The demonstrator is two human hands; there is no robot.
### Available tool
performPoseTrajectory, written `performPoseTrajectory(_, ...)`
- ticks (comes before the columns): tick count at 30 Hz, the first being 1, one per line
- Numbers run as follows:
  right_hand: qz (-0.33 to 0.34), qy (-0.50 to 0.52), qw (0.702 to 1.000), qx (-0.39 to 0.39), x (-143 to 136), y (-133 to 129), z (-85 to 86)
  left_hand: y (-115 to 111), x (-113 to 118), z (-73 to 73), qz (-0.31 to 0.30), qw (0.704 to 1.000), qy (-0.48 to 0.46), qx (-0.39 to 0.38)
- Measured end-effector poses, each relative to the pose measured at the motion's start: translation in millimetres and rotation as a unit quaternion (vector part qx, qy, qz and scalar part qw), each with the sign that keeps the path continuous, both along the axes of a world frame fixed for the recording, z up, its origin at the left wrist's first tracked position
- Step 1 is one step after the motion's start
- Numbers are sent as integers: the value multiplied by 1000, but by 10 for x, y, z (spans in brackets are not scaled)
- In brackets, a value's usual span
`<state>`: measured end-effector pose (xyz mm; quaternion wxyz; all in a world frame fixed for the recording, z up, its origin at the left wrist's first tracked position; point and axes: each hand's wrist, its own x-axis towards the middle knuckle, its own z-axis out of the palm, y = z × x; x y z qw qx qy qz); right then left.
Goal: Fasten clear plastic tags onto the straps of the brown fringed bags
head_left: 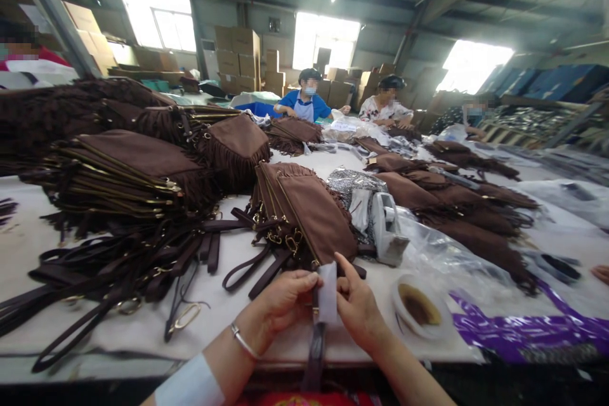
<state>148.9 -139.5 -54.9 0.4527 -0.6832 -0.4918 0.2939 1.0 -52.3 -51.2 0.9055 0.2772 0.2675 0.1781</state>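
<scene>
At the table's front edge, my left hand (280,301) pinches a small white wrapper (328,294) around a dark brown strap (314,352) near its metal clasp. My right hand (358,304) is on the wrapper's other side, its index finger pointing up along the edge and its other fingers curled. The strap hangs down toward me. Just beyond my hands lies a brown fringed pouch (316,212), on top of a fanned stack with gold zippers and rings.
Left are more stacked pouches (137,155) and a pile of dark straps (157,266). Right are a tape dispenser (387,228), a bowl of brown liquid (419,307), clear plastic, a purple bag (533,330) and more pouches (442,193). Several people sit across the table.
</scene>
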Motion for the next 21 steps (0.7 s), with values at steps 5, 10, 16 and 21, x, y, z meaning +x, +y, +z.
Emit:
performPoseTrajectory(5, -47, -22, 999, 1, 108, -88, 4, -50, 37, -56, 36, 999, 22, 27)
performPoseTrajectory(10, -53, -36, 998, 4, 120, -140, 60, -88, 78, -68, 45, 997, 46, 51)
performPoseTrajectory(16, -50, -12, 998, 29, 41, -108, 18, -92, 93, -70, 51, 994, 64, 68)
performPoseTrajectory(21, -202, 51, 978, 27, 537, -400, 83, -86, 56, -20, 38, 993, 94, 56)
